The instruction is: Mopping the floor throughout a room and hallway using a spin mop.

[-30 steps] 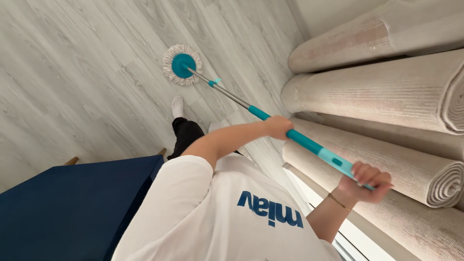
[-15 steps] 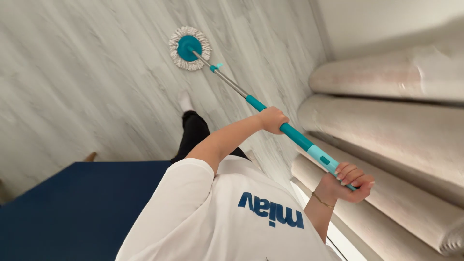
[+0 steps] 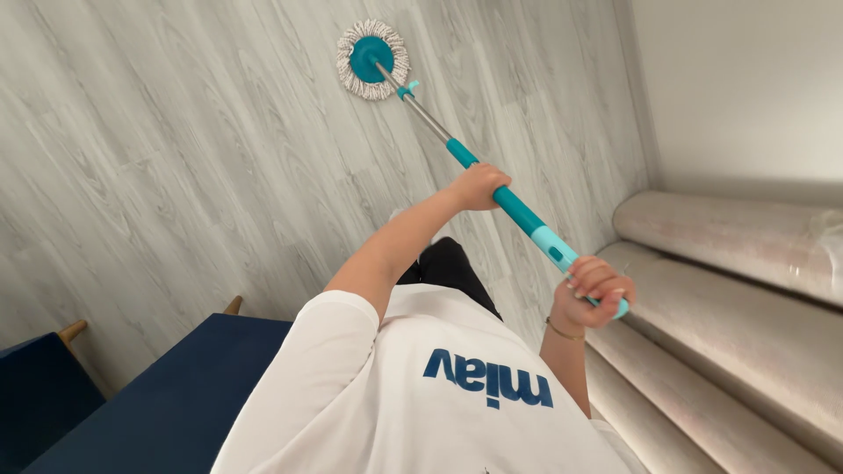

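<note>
Holding a mop (image 3: 474, 171) in both hands, the person reaches it across the grey wood-look floor (image 3: 176, 158). The left hand (image 3: 479, 186) has its grip wrapped round the teal sleeve at mid-pole; the right hand (image 3: 593, 285) has its grip closed on the pale teal end. The mop has a round white fringed head (image 3: 373, 59) with a teal disc, flat on the floor near the picture's top edge, and a bare metal stretch of pole above it. Rolled rugs (image 3: 729, 290) lie along the wall (image 3: 746, 88) on the right. Dark blue furniture (image 3: 167, 412) stands at lower left. Bare floor spreads left of the head.
</note>
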